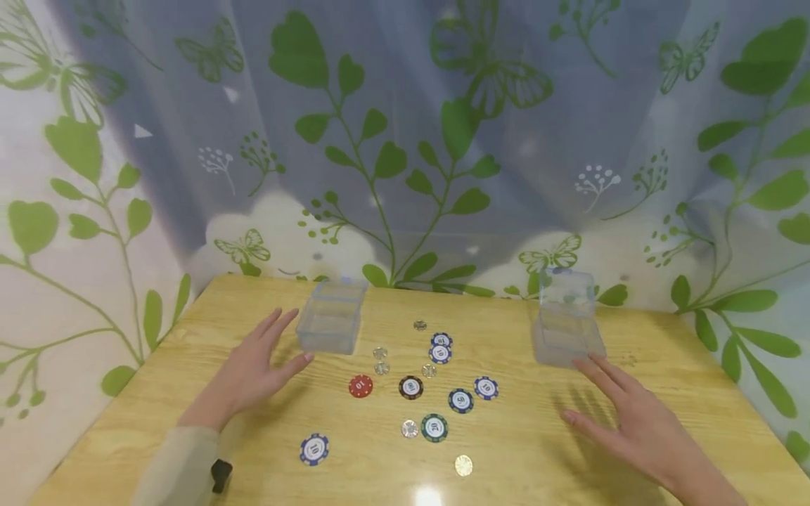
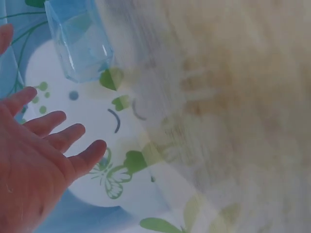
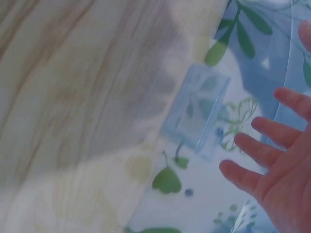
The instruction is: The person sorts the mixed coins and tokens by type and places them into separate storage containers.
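Left hand (image 1: 253,369) and right hand (image 1: 639,425) both spread, nothing held (each near a clear box (image 1: 328,340)), chips (image 1: 411,387) and coins (image 1: 464,465) between on worktop (image 1: 373,481).

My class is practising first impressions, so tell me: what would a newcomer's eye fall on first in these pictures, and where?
Probably the curtain, its green leaves and butterflies rising behind the table. Next, the left hand near the left box and the right hand near the right box, framing the scene. Between them, among chips and coins, the one red chip stands out, left of the middle.
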`<state>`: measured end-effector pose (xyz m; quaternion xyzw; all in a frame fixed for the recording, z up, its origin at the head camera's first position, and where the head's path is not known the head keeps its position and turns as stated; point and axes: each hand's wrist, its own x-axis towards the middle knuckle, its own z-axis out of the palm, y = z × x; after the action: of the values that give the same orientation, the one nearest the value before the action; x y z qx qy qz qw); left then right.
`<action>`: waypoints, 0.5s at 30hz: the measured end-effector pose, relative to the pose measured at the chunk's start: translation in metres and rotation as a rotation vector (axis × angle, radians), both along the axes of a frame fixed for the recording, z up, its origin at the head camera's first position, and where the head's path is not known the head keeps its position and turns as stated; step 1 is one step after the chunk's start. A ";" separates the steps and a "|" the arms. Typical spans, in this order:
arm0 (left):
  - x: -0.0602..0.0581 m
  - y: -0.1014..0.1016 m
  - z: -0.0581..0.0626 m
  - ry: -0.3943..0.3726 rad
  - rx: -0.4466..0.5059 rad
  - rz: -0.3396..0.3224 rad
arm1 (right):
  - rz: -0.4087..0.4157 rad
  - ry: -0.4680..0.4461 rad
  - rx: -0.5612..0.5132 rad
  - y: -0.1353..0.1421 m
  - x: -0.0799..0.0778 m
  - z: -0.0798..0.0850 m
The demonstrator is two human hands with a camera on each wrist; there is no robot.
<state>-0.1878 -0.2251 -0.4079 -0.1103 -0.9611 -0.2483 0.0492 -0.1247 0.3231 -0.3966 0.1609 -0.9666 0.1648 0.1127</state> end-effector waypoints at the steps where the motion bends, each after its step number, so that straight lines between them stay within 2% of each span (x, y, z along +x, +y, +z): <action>1: -0.003 0.000 -0.001 -0.003 0.017 -0.005 | 0.014 0.013 -0.004 -0.004 0.001 0.000; 9: -0.017 -0.002 -0.004 -0.020 0.062 -0.033 | 0.081 0.057 -0.015 -0.030 0.003 -0.009; 15: -0.032 -0.009 -0.004 -0.069 0.110 -0.036 | 0.129 0.071 -0.011 -0.046 -0.003 -0.010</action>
<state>-0.2194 -0.2339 -0.4118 -0.1160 -0.9451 -0.3051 0.0177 -0.1278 0.2767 -0.4065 0.2280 -0.9487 0.1710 0.1370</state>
